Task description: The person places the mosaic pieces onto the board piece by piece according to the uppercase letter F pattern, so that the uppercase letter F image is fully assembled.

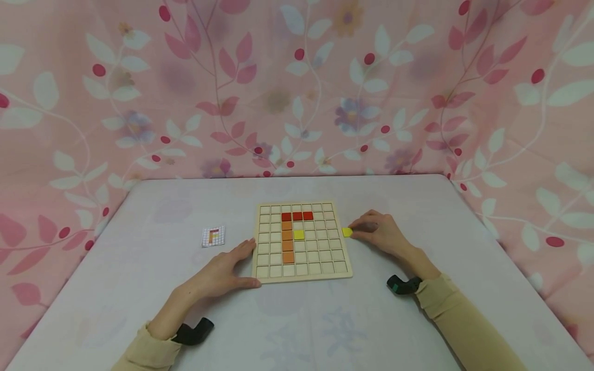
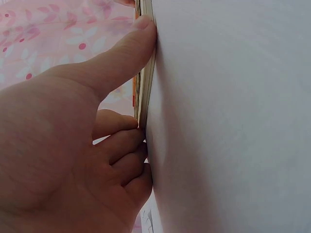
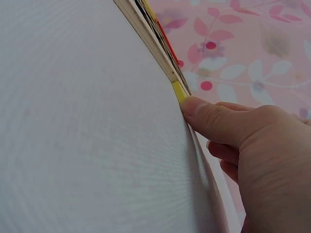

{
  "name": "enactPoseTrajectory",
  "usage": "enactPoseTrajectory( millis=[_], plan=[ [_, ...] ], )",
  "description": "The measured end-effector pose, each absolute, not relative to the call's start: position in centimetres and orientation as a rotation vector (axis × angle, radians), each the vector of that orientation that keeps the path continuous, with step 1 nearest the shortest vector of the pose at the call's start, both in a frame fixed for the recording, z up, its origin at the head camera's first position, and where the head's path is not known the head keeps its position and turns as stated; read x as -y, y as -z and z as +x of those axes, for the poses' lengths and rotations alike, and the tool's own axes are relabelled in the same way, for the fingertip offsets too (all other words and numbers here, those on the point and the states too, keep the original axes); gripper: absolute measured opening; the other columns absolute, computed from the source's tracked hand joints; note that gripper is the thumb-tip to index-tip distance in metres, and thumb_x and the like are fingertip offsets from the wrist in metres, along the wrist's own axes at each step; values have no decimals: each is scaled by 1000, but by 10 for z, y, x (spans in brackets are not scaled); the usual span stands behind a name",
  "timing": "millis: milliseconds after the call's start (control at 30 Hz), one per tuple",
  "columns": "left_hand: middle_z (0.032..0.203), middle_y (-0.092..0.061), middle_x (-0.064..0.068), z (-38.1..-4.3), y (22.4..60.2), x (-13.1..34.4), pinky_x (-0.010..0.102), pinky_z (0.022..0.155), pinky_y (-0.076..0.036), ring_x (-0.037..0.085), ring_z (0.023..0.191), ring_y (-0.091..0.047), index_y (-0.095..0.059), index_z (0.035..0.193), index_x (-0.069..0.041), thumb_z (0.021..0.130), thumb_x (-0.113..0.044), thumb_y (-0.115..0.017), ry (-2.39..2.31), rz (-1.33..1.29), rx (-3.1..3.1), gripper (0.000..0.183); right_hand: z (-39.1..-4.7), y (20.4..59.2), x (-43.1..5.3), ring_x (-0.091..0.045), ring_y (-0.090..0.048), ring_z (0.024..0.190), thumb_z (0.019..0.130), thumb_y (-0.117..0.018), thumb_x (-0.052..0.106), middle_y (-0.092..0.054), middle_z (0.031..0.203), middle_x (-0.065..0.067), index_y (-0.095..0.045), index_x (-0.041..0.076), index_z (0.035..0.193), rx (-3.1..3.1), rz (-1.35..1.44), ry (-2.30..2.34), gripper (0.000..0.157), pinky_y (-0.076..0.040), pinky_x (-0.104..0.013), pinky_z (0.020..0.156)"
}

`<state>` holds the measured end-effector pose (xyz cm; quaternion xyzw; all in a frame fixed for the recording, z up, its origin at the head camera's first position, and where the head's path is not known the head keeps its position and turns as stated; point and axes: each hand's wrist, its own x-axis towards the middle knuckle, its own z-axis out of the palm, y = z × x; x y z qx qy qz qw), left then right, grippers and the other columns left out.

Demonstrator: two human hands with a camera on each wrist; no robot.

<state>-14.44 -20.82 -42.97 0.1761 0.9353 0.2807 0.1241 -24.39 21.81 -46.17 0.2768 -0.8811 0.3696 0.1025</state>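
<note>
A square wooden grid board lies flat on the table. Three red tiles form a row near its far side, with several orange tiles in a column below the left one. One yellow tile sits in a cell right of that column. My left hand rests against the board's near left corner; thumb and fingers touch its edge. Just beyond the board's right edge, my right hand pinches another yellow tile between thumb and fingers, close to the tabletop.
Left of the board lies a small card printed with a coloured grid pattern. White cloth covers the table. Pink floral fabric hangs behind and along both sides. A black wrist device is on each arm.
</note>
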Motion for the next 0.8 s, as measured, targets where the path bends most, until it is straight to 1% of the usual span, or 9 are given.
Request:
enactPoseTrajectory(
  millis=[333,533,667,800],
  plan=[
    [163,-29,13,-145,429,207,55,118,-29,34,150,-26,-32,157,-9,79,-55,-79,-823,534,-2737,102,-242,460,-218,-16,-65,96,78,-87,17,-71,96,1,-80,15,99,2599,772,-1137,23,-46,-29,89],
    [163,-29,13,-145,430,208,55,118,-29,33,151,-26,-32,157,-9,79,-55,-79,-824,533,-2739,102,-245,457,-217,-15,-65,98,77,-87,15,-71,95,3,-80,18,97,2568,699,-1205,22,-47,-29,92],
    [163,-29,12,-145,432,209,55,118,-29,33,150,-27,-32,157,-9,79,-56,-79,-819,536,-2742,102,-244,451,-212,-16,-64,99,78,-87,18,-71,95,1,-80,19,97,2587,661,-1239,21,-47,-36,92],
    [163,-29,11,-146,432,208,55,118,-29,32,151,-26,-32,157,-11,78,-55,-80,-819,525,-2738,102,-241,445,-204,-18,-63,101,79,-86,20,-70,97,1,-80,19,97,2631,603,-1297,20,-45,-41,95]
  ],
)
